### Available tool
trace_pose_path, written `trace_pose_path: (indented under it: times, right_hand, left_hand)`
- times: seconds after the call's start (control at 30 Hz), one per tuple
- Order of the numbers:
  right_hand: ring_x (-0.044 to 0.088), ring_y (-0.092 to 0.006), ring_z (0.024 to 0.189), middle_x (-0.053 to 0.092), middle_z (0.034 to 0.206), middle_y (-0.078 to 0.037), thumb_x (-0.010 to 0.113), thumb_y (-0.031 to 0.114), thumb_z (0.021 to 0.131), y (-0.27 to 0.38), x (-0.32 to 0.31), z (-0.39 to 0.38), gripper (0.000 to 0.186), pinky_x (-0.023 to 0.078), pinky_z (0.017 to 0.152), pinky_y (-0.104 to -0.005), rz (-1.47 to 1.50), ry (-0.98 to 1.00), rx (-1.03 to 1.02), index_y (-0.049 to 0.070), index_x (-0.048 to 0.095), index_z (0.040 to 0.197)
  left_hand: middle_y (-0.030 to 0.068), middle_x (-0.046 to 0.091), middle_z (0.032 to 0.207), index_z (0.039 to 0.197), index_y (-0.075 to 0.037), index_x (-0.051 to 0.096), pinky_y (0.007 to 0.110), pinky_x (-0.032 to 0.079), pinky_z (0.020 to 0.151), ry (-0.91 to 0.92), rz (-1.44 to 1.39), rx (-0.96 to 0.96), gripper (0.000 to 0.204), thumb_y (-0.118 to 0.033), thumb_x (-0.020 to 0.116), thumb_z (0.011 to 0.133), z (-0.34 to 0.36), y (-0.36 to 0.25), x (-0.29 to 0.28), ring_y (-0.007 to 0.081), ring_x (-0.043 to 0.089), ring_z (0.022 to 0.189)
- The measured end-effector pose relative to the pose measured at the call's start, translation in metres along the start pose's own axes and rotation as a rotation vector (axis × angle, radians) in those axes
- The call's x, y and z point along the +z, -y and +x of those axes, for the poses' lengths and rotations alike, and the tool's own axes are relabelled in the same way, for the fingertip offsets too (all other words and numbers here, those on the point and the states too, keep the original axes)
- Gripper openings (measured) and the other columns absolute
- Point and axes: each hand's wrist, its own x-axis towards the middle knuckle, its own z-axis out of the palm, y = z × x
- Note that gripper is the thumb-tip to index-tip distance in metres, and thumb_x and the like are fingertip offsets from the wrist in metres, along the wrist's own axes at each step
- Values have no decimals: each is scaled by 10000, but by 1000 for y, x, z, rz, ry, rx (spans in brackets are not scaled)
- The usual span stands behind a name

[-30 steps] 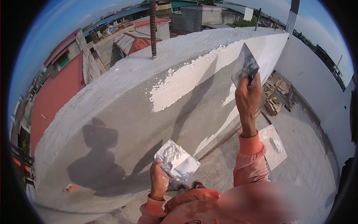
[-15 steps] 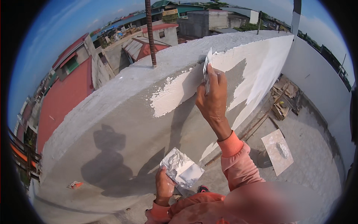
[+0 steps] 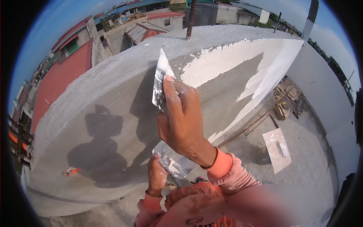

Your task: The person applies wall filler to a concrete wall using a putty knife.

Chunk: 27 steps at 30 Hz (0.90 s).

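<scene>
My right hand (image 3: 185,121) grips a wide putty knife (image 3: 162,77), its metal blade tilted up and smeared with white. The blade is in front of the bare grey part of a low wall (image 3: 132,102), just left of a white putty patch (image 3: 210,68); whether it touches the wall I cannot tell. Lower down, my left hand (image 3: 155,176) holds a flat metal plate (image 3: 177,162) by its left edge, with white putty on it. My right hand and wrist hide part of that plate.
A pale board (image 3: 270,143) with a putty heap rests on a bucket (image 3: 263,156) at right. Scrap wood (image 3: 286,108) lies by the white side wall (image 3: 321,87). A rusty rebar (image 3: 191,19) rises from the wall top. Something orange (image 3: 72,171) pokes out of the wall at lower left.
My right hand has moved left and down with the putty knife, away from the white patch. That patch now reaches further right along the top edge. The view has shifted slightly.
</scene>
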Motion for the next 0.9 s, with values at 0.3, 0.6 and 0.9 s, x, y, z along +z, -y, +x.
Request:
trace_pose_path:
  times: [0.3, 0.6, 0.9]
  right_hand:
    - [646, -250, 809, 649, 1038, -150, 518, -63, 920, -229, -141, 87, 292, 519, 717, -315, -265, 46, -73, -34, 614, 1194]
    - [667, -321, 871, 677, 1068, -143, 551, -49, 934, -260, -150, 154, 303, 543, 755, -394, -326, 698, -382, 40, 653, 1205]
    - [533, -187, 720, 564, 853, -135, 514, -8, 945, -233, -114, 45, 95, 458, 673, -304, -43, 113, 268, -52, 570, 1008]
  left_hand:
    - [177, 531, 1383, 1406, 41, 412, 440, 488, 1026, -56, -46, 87, 503, -302, 420, 1038, -1, 16, -1, 315, 567, 1256]
    - [178, 535, 1398, 1412, 37, 424, 463, 460, 1055, -133, -62, 62, 501, -287, 412, 1030, -4, 23, -7, 320, 560, 1268]
    - [167, 567, 1358, 1394, 33, 449, 453, 476, 1035, -107, 42, 111, 496, -300, 417, 1027, -8, 11, 14, 305, 580, 1244]
